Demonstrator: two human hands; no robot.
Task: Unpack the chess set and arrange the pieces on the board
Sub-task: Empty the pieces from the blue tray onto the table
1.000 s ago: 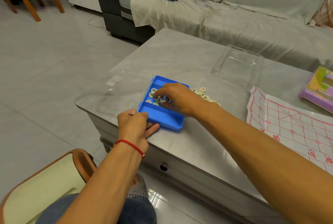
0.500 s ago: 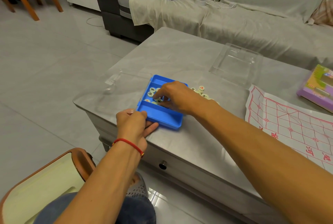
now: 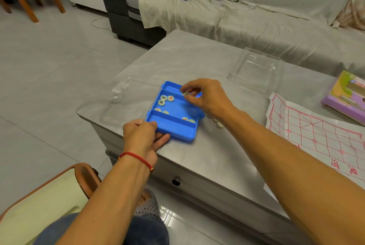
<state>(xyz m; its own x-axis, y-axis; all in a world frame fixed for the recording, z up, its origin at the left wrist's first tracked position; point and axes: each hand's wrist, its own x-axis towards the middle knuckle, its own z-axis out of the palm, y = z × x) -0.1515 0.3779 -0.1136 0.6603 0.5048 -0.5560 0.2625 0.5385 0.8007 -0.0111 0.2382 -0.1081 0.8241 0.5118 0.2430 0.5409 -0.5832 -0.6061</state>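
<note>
While the left hand [image 3: 141, 136] grips the near left corner of the glossy blue plastic compartment tray [image 3: 173, 126] on the smooth grey stone-look table [image 3: 197, 63], the right hand [image 3: 205, 96] hovers over the tray's far side, fingertips pinching pale round pieces. Seven pale disc pieces [image 3: 161, 102] marked with red or black characters lie in the tray's middle compartment. Right of the tray, the creased white sheet board with red grid lines [image 3: 316, 136] lies flat.

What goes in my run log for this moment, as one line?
left hand holds blue tray | right hand lifts pieces | board bare
</note>
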